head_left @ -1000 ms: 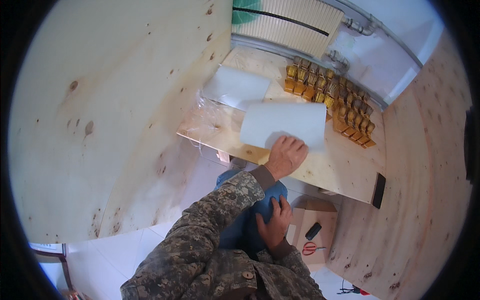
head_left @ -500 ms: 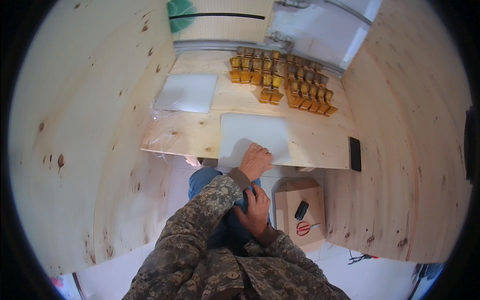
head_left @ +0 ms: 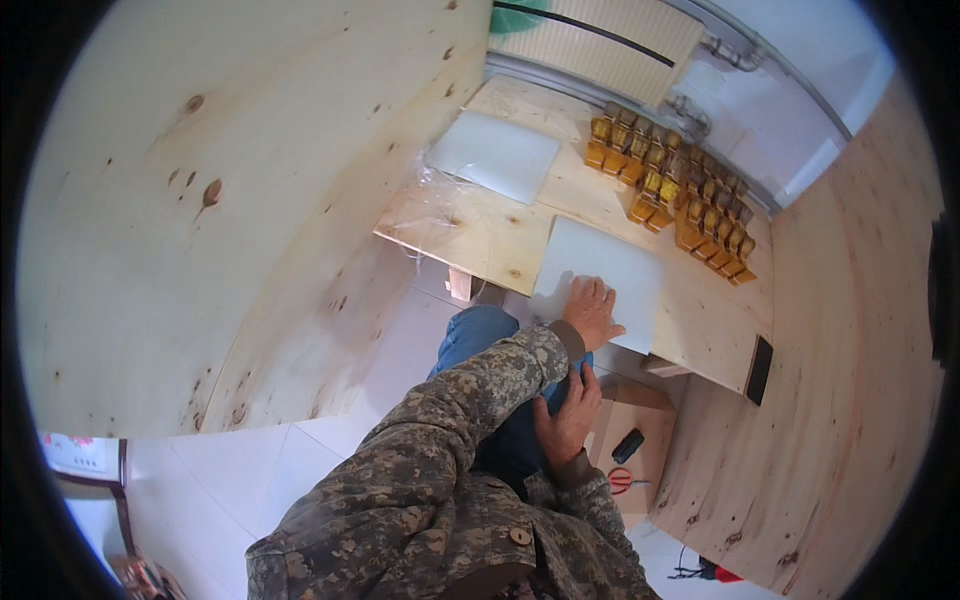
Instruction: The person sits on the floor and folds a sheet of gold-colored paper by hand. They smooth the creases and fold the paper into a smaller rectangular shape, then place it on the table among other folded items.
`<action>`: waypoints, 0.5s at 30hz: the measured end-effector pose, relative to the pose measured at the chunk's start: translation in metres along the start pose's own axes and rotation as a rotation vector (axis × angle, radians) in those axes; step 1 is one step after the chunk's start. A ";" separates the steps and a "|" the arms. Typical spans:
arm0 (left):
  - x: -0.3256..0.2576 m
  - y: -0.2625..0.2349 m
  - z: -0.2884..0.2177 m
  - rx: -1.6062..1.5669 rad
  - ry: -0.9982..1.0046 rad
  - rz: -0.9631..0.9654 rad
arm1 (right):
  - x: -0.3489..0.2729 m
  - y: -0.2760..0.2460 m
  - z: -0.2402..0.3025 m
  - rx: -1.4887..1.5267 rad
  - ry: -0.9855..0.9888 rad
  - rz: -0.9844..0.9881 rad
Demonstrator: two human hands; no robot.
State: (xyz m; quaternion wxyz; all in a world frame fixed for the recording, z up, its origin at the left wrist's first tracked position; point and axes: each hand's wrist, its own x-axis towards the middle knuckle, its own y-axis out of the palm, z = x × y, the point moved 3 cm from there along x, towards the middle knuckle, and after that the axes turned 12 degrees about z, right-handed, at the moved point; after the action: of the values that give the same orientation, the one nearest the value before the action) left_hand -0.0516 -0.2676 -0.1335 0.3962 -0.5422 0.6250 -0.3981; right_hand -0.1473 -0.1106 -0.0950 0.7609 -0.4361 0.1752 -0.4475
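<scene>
My left hand (head_left: 593,312) lies palm down, fingers stretched out, on the near part of a white rectangular sheet (head_left: 622,265) at the plywood table's front edge. It presses on the sheet and holds nothing. Just below it my right hand (head_left: 568,418) rests on my jeans at the thigh, with fingers extended and nothing in them. Farther left on the table lies a stack of similar white sheets (head_left: 497,152), with clear plastic film (head_left: 432,200) beside it. At the back right stand several amber-gold, narrow-waisted pieces (head_left: 655,185) in close rows.
Tall plywood panels (head_left: 250,200) flank the plywood table (head_left: 480,235). A black rectangular object (head_left: 759,370) sits at its right front corner. Below, a cardboard box (head_left: 640,410) carries a black object (head_left: 628,446) and red-handled scissors (head_left: 622,481). Pipes (head_left: 735,50) run behind.
The view has turned, so the table now slopes down to the right. My left hand's fingers have straightened and spread on the sheet. My right hand stays on my thigh.
</scene>
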 end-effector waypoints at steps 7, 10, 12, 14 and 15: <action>0.008 -0.001 0.007 -0.065 0.143 0.083 | 0.004 0.002 0.000 -0.021 -0.021 -0.015; 0.009 -0.007 0.015 -0.072 0.134 0.065 | 0.003 0.000 0.003 -0.034 -0.016 -0.011; 0.004 -0.016 0.019 -0.131 0.137 -0.005 | 0.004 -0.001 0.004 -0.035 -0.016 -0.006; -0.007 -0.026 0.025 -0.174 0.128 -0.060 | 0.004 -0.001 0.006 -0.037 -0.007 0.003; -0.013 -0.031 0.029 -0.196 0.129 -0.084 | 0.004 -0.002 0.006 -0.038 -0.019 -0.002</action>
State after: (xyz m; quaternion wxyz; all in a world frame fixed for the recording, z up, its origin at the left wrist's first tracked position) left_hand -0.0121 -0.2597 -0.1145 0.2833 -0.5772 0.6618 -0.3855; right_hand -0.1424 -0.1113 -0.0899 0.7536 -0.4548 0.1763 -0.4406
